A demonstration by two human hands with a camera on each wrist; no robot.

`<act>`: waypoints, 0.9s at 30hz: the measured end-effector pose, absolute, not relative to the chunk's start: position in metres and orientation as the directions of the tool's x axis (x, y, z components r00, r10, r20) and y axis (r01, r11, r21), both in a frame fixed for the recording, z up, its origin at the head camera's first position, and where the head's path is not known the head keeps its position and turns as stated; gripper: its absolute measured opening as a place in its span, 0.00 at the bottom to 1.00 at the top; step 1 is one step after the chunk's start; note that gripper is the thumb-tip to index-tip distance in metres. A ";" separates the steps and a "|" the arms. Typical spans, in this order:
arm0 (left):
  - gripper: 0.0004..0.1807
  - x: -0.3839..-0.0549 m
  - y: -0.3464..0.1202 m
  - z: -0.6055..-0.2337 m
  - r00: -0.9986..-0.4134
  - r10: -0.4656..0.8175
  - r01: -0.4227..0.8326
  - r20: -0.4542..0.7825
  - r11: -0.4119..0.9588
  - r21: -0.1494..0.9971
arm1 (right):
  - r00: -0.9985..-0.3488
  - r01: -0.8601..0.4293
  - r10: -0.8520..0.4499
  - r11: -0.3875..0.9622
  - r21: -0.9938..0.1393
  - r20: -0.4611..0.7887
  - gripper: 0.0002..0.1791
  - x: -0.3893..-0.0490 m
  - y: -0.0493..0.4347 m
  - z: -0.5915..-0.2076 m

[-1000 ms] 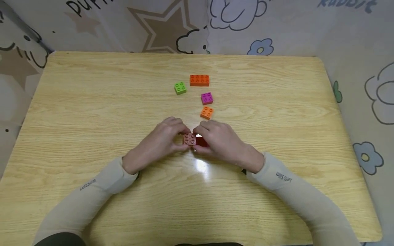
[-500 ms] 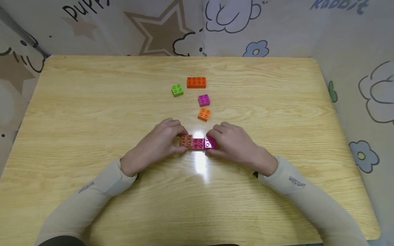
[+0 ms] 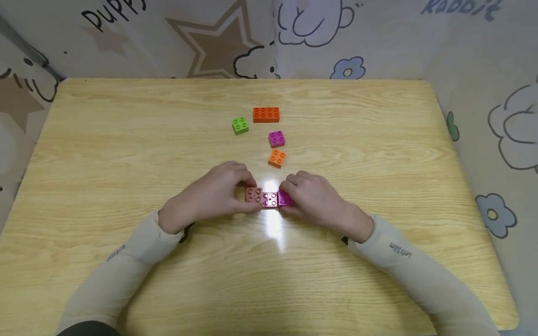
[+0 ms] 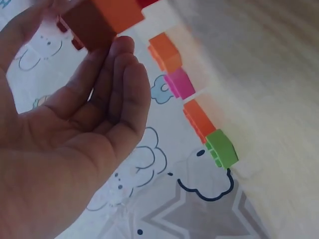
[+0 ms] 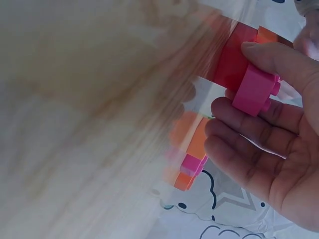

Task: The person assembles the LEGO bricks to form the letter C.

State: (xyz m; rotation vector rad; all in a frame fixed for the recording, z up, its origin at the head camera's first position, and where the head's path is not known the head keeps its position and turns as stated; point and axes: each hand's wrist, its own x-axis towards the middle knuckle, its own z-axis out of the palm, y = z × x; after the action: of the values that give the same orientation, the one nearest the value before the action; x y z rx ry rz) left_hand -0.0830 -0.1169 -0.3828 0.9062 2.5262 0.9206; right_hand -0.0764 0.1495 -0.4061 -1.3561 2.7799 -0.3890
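In the head view a short row of toy building bricks lies between my hands. My left hand [image 3: 210, 191] grips the left end by a brown brick [image 3: 254, 194], with fingers on its far side and thumb on the near side. The left wrist view shows an orange brick [image 4: 119, 15] against the brown one. My right hand [image 3: 315, 198] pinches a magenta brick [image 5: 255, 89] at the right end, partly hidden by fingers. Below it in the row is a red brick [image 5: 235, 59], near the right thumb tip. Glare whitens the studded middle [image 3: 270, 199] of the row.
Beyond the hands on the wooden table [image 3: 126, 130] lie a small orange brick [image 3: 277, 158], a second magenta brick [image 3: 276, 139], a green brick [image 3: 240, 125] and a longer red-orange brick [image 3: 266, 115]. A patterned wall [image 3: 391, 37] borders the table's far edge.
My right hand has shifted right along the row, uncovering its studded middle and the magenta brick. Since half a second ago both hands have barely moved; the left keeps its grip on the brown brick.
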 end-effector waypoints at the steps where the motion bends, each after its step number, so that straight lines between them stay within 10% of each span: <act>1: 0.20 -0.085 -0.117 -0.381 -0.753 0.654 0.448 -0.070 0.588 0.673 | -0.621 -0.774 -0.779 0.591 -0.228 0.087 0.20 -0.076 0.149 -0.406; 9: 0.10 -0.118 -0.106 -0.377 -0.801 0.597 0.367 -0.054 0.559 0.744 | -0.617 -0.779 -0.782 0.592 -0.206 0.084 0.21 -0.079 0.150 -0.405; 27: 0.26 -0.158 -0.066 -0.398 -0.758 0.648 0.509 -0.069 0.655 0.559 | -0.594 -0.803 -0.795 0.575 -0.155 0.127 0.20 -0.075 0.152 -0.410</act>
State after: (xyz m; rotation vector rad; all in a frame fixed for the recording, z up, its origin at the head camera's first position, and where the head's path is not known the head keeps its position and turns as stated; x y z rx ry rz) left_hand -0.1582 -0.0659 -0.3985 0.9331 2.6116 0.7635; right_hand -0.0748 0.1516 -0.4096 -1.4345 2.8262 -0.3141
